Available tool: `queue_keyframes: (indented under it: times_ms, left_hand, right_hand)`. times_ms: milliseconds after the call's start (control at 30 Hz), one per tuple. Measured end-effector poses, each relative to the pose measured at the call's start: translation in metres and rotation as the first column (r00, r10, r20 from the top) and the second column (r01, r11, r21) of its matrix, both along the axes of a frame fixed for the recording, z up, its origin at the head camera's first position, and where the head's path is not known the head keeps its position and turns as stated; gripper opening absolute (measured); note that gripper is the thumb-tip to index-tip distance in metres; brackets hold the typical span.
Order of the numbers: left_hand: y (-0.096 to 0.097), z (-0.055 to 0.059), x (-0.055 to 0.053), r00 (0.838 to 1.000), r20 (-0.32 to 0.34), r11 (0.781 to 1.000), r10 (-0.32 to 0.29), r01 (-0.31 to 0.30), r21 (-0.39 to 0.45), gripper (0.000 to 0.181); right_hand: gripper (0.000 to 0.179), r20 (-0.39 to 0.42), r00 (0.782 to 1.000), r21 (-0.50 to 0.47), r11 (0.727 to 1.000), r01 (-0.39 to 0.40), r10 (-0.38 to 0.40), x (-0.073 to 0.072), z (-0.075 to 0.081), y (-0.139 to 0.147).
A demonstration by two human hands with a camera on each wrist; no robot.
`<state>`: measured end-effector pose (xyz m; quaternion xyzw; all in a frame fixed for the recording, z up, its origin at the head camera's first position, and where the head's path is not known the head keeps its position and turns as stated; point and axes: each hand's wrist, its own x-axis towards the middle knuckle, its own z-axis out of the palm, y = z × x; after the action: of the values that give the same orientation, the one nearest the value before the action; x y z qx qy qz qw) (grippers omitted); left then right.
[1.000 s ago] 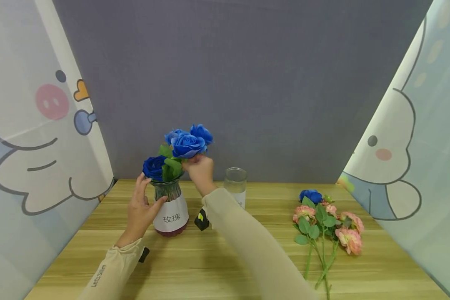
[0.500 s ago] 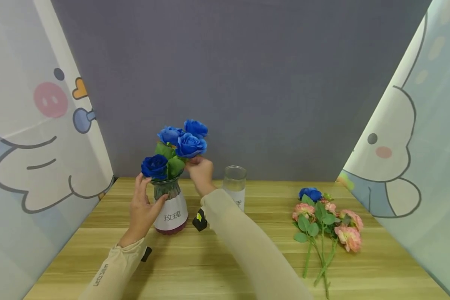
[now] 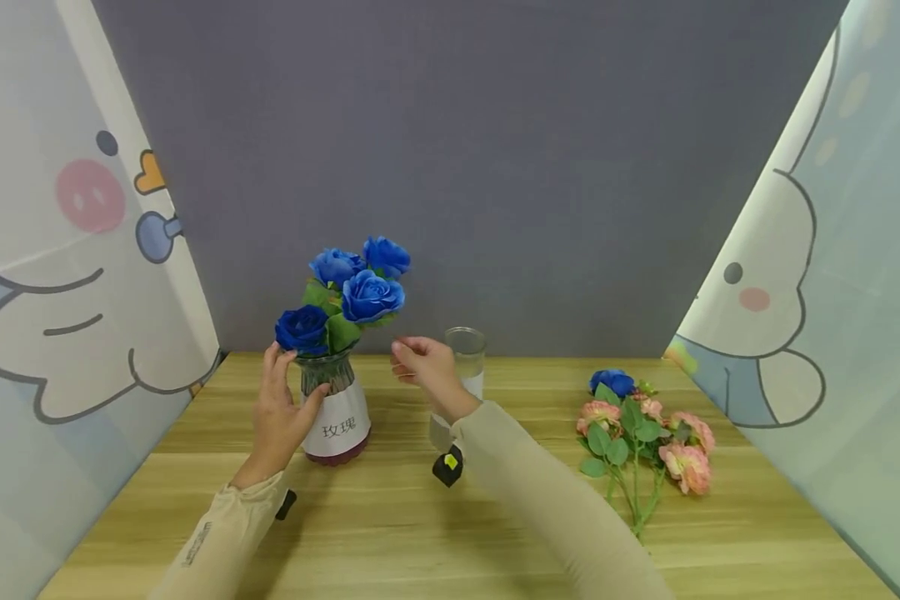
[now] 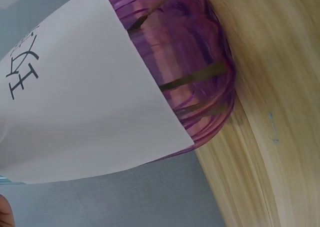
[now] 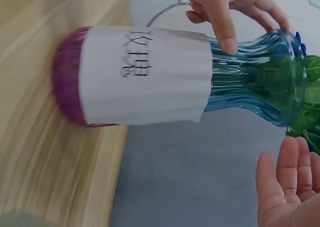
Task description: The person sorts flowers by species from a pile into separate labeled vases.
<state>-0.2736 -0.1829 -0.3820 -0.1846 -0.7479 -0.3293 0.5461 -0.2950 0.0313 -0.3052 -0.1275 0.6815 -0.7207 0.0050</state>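
Gripping the ribbed blue-green glass vase [image 3: 337,377] by its neck: is that what your left hand [image 3: 276,417] is doing?

"Yes. Your thumb lies on the front of the neck, and your fingers run up its side to the rim, just under the darkest of the four ruffled blue roses [image 3: 372,296]."

"And where does your vase stand?"

"Upright on the pale wood-grain worktop [image 3: 390,525], left of the middle, with those roses in its mouth. A white paper label [image 5: 165,82] with black characters wraps it above the purple base [image 4: 175,52], where your left wrist view shows greenish-brown stems [image 4: 197,77] through the glass."

"Your right hand [image 3: 429,367]?"

"Released, holding nothing. It is apart from the green leaves [image 3: 341,335] above the rim, between the vase and the clear cylindrical glass jar [image 3: 467,343], which your arm partly hides."

"What lies off to your right?"

"A loose blue rose [image 3: 612,382] and several ruffled pink flowers [image 3: 686,467], together on the worktop, their thin green stems [image 3: 636,492] pointing toward you."
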Motion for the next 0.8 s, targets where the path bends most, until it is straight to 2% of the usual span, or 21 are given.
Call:
queue_keyframes:
  times_ms: [133, 233, 333, 500, 633, 733, 800]
  left_hand:
    - [-0.001, 0.0, -0.002, 1.0, 0.002, 1.0, -0.004, 0.004, -0.004, 0.068]
    - [-0.002, -0.001, -0.002, 1.0, -0.005, 1.0, -0.001, 0.001, -0.011, 0.068]
    - [-0.004, -0.001, -0.003, 1.0, -0.012, 1.0, -0.002, 0.002, -0.015, 0.067]
    - [-0.003, 0.001, -0.004, 0.999, -0.025, 1.0, -0.023, 0.023, 0.001, 0.068]
    - [-0.002, 0.003, -0.004, 1.0, -0.01, 1.0, -0.03, 0.03, -0.004, 0.068]
    - [-0.001, 0.003, -0.001, 1.0, 0.009, 1.0, -0.002, 0.002, 0.0, 0.071]
    - [0.002, 0.003, 0.003, 0.999, 0.025, 0.999, 0.035, -0.035, 0.025, 0.062]
  right_hand:
    - [0.029, -0.018, 0.993, 0.061, 0.992, -0.115, 0.116, 0.008, -0.006, 0.034]
    - [0.033, -0.019, 0.979, 0.136, 0.97, -0.201, 0.205, 0.011, -0.009, 0.063]
    - [0.038, -0.004, 0.971, 0.172, 0.956, -0.236, 0.24, 0.01, -0.013, 0.093]
    - [0.043, 0.033, 0.983, 0.206, 0.961, -0.185, 0.182, 0.009, -0.02, 0.146]
    - [0.042, 0.07, 0.993, 0.263, 0.959, -0.108, 0.092, 0.011, -0.026, 0.189]
    - [0.041, 0.098, 0.995, 0.289, 0.956, -0.05, 0.023, 0.013, -0.031, 0.218]
    - [0.039, 0.119, 0.993, 0.294, 0.955, -0.027, -0.009, 0.015, -0.032, 0.237]
